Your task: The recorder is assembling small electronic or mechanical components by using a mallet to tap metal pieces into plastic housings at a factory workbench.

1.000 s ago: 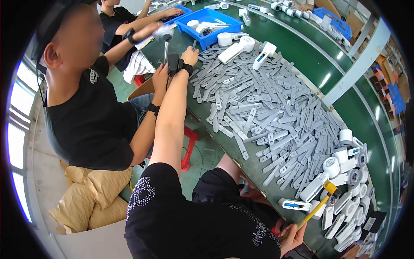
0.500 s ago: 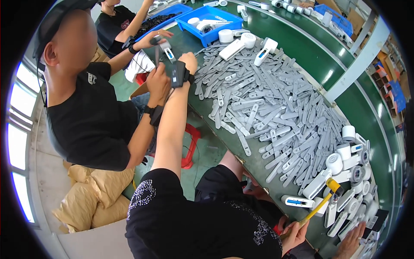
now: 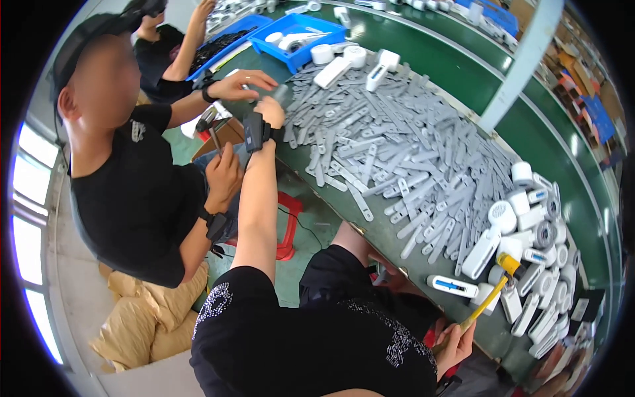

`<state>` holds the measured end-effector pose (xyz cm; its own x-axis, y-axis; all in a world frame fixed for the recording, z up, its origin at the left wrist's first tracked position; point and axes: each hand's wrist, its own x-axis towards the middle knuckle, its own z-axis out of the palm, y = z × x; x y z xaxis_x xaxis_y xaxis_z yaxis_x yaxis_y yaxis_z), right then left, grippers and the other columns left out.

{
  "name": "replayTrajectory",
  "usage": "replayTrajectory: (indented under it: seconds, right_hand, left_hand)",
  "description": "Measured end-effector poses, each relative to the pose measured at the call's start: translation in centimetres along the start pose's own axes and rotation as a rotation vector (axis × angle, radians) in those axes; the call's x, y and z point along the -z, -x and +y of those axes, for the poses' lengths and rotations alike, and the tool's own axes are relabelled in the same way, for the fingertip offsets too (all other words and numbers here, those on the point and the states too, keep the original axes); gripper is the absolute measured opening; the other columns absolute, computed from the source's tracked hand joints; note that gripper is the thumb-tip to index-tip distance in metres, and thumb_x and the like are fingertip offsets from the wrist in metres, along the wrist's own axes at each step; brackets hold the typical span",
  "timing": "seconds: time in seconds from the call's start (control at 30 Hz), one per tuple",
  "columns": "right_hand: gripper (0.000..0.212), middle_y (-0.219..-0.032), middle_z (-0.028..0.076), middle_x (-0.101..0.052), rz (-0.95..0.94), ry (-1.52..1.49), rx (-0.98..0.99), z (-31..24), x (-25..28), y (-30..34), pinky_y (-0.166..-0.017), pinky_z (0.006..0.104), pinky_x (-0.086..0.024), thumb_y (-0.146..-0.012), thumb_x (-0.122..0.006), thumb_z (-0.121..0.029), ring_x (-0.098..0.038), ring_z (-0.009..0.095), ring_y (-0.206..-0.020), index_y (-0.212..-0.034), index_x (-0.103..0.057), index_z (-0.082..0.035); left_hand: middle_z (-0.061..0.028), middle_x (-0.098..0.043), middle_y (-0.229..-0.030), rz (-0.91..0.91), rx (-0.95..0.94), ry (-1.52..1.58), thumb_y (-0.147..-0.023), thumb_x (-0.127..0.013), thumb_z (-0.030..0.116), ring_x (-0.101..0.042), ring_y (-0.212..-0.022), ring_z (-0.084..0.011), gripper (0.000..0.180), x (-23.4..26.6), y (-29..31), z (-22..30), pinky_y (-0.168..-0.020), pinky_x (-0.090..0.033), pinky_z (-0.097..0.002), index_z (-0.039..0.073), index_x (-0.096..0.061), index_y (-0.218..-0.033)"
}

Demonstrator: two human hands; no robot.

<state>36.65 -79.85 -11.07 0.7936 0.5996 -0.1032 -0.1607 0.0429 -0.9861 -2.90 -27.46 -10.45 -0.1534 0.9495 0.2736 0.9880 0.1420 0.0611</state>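
My left arm reaches to the far left, and my left hand [image 3: 270,114] is closed beside a co-worker's hand [image 3: 246,85]. A blurred greyish piece [image 3: 280,96] shows just beyond my fingers; its kind is unclear. Low at the right, my right hand [image 3: 455,345] grips the yellow handle of a mallet [image 3: 488,301]. The yellow-and-black head of the mallet rests over or against white handheld fan bodies [image 3: 483,253]. A white casing with a blue strip [image 3: 452,286] lies on the table left of the mallet.
Flat grey plastic strips [image 3: 403,159] cover the green table's middle. A blue tray [image 3: 299,41] with white parts stands at the far end. The co-worker holds another hammer-like tool [image 3: 213,129]. A red stool [image 3: 286,228] is below the table edge; a pale post [image 3: 522,66] rises at the right.
The co-worker's tool has dropped lower, and their other hand has opened out near mine. The white part with a blue strip between us is now blurred. My right hand still holds the mallet.
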Motion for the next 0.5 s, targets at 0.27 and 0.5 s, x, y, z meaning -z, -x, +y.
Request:
replayTrajectory:
  seconds: [0.27,0.5]
  right_hand:
    - [0.047,-0.074,0.004,-0.055,-0.086,0.034,-0.014,-0.8,1.4,-0.5,-0.046,0.0186,-0.037,-0.093,-0.054,-0.004,-0.048,0.007,-0.053,-0.139,-0.043,0.004]
    - [0.051,-0.079,0.006,-0.057,-0.041,-0.075,0.029,0.1,3.1,1.0,-0.047,0.0198,-0.040,-0.091,-0.054,0.004,-0.050,0.009,-0.055,-0.140,-0.041,0.004]
  left_hand:
    - [-0.0301,-0.063,-0.084,0.133,-0.352,0.414,-0.093,-0.054,0.022,-0.061,-0.081,-0.0480,0.023,10.9,11.9,10.9,-0.067,-0.048,-0.0535,0.000,-0.048,-0.100]
    - [-0.0258,-0.062,-0.084,-0.581,-0.972,0.722,-0.089,-0.057,0.020,-0.060,-0.082,-0.0459,0.027,14.4,27.3,24.6,-0.068,-0.046,-0.0532,0.000,-0.048,-0.105]
